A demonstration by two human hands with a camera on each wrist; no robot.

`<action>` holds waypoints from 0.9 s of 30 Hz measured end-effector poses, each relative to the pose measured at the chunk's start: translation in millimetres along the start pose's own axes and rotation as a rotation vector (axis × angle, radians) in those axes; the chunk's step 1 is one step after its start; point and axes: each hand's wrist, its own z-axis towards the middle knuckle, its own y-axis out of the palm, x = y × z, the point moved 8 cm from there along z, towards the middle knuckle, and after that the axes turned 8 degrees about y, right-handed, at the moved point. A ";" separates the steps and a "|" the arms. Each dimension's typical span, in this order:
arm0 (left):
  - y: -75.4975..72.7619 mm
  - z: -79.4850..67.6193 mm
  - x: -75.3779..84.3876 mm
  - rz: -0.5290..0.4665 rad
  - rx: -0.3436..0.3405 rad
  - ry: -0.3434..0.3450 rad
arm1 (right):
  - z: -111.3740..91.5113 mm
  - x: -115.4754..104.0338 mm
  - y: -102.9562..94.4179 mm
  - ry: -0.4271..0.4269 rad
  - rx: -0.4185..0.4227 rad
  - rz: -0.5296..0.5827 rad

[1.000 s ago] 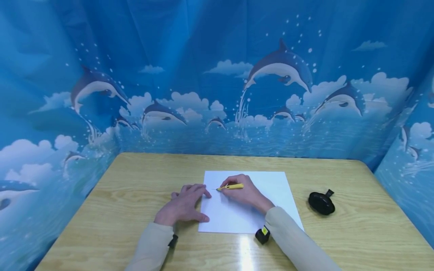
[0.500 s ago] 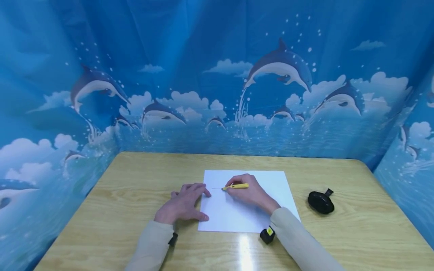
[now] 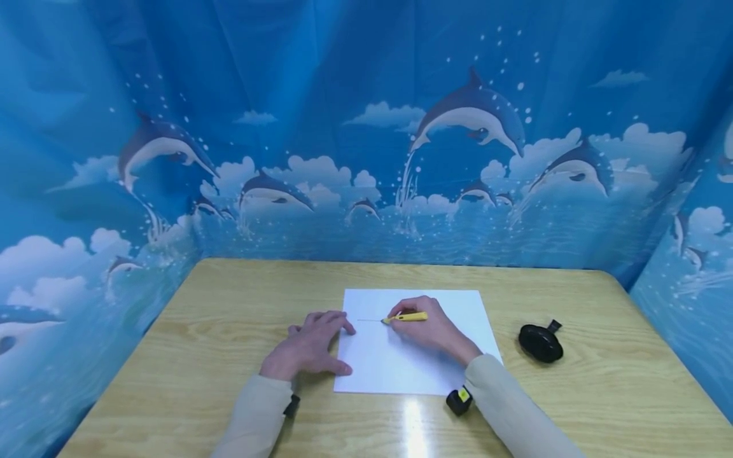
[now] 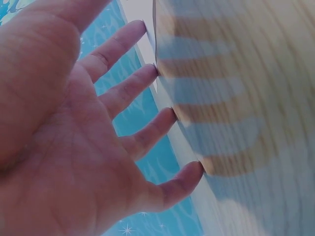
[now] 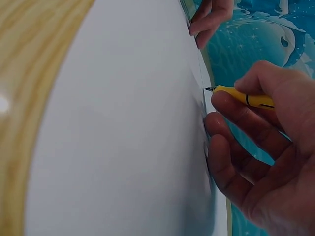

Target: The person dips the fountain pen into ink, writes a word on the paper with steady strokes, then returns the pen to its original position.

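Observation:
A yellow fountain pen (image 5: 257,101) with a dark metal nib is pinched in my right hand (image 3: 422,323). In the right wrist view its nib touches the white sheet of paper (image 5: 118,118). A thin, straight line (image 3: 368,320) runs on the paper from near my left fingers to the nib. My left hand (image 3: 312,343) lies spread at the paper's left edge. Its thumb and index finger rest on the sheet, while other fingertips (image 4: 196,169) touch the wooden table in the left wrist view.
The paper lies on a light wooden table (image 3: 240,286). A black scalloped dish (image 3: 541,343) with a small tab stands to the right. Behind the table hangs a blue curtain (image 3: 366,127) printed with dolphins. Dark wrist devices (image 3: 459,401) sit at both sleeves.
My right hand has slid to the right with the fountain pen, and the line on the paper has grown longer behind the nib. The left hand has stayed in place.

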 end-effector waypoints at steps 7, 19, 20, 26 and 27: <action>2.3 -1.8 -1.0 -0.005 -0.001 -0.005 | -4.3 5.0 -3.7 0.003 0.012 0.004; 0.3 -2.9 1.6 -0.016 -0.005 0.014 | -9.3 8.4 -9.6 -0.001 0.009 0.010; 0.2 -2.8 1.5 -0.016 -0.005 0.013 | -9.4 8.6 -10.2 0.000 0.010 0.007; 0.9 -0.8 -0.8 -0.013 0.004 0.016 | -9.6 11.8 -15.4 0.011 0.029 0.020; 1.0 -0.6 -1.1 -0.013 0.005 0.016 | -9.5 12.5 -15.9 0.011 0.031 0.022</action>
